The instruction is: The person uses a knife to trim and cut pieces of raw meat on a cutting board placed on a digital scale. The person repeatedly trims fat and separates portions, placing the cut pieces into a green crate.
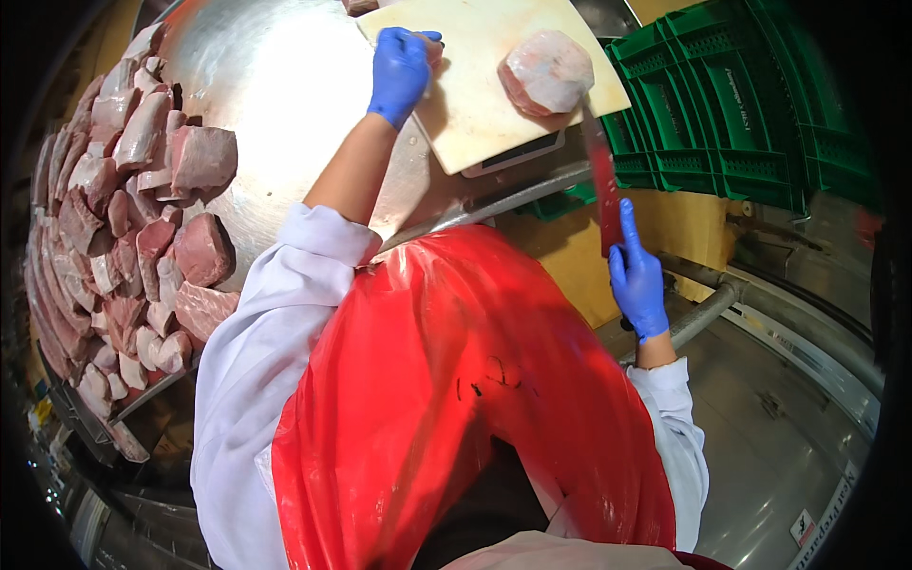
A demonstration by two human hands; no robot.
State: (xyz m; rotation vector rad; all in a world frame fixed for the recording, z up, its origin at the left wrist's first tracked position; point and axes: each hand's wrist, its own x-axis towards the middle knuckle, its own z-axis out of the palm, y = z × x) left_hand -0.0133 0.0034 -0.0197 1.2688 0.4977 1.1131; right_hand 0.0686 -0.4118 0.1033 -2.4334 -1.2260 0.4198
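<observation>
Meat heap (123, 237) at left on metal table (285, 161). Left hand (399, 76) curled at a pink piece (435, 52) over white board (465, 119); can't tell if gripped. Round meat chunk (547, 74) on board's right side, knife (605, 185) tip just beside it, right hand (640, 285) closed on knife. Green crates (708, 109) beyond.

meat-cutting workroom, heaped raw meat (122, 223), metal table (275, 171), cutting board (465, 119), knife (604, 180), green crates (708, 100), red apron (456, 351)
</observation>
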